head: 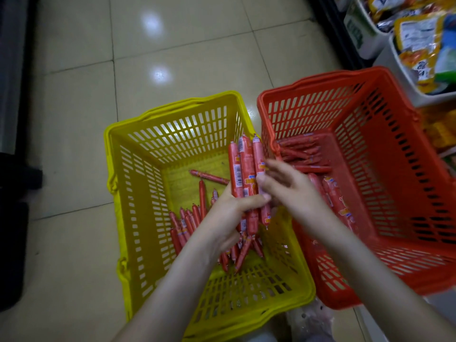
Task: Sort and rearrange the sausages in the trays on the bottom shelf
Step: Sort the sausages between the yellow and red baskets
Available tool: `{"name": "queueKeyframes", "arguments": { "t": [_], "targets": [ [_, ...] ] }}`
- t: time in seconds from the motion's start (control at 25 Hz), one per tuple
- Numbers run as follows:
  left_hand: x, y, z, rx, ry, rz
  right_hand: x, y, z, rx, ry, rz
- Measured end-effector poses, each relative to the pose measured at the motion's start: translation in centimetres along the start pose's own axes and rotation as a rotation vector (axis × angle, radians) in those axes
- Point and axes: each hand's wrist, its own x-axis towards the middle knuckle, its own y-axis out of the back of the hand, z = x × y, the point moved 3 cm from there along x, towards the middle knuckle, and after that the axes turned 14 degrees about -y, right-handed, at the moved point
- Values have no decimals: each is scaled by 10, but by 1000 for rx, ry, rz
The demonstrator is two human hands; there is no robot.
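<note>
On the glossy tiled floor (74, 144) stands a yellow basket (138, 183) of slotted rigid plastic. Thin red sausages (183, 225) lie loose on its bottom, slick in their film casings. Above them the left hand (229, 218) has its fingers clamped round an upright bundle of thicker sausages (244, 174), probably to gather one size together. The right hand (288, 188) lays fairly straight fingers against the bundle's side, seemingly squaring it. Just beside it, the red basket (394, 169) holds more thick sausages (338, 201). Far right, white shelf trays (365, 43) carry crinkled packets.
</note>
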Motion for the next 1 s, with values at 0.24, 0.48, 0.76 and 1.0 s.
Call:
{"name": "queueKeyframes", "arguments": {
  "t": [0.24, 0.48, 0.76, 1.0],
  "targets": [
    [-18, 18, -5, 79, 95, -126, -15, -15, 14, 200, -158, -260],
    [-33, 63, 9, 99, 110, 182, 1, -27, 44, 130, -236, 26],
    [-55, 88, 9, 264, 93, 264, -1, -67, 66, -197, -286, -53],
    [-46, 56, -3, 186, 68, 25, -15, -72, 42, 183, -255, -237]
  ]
}}
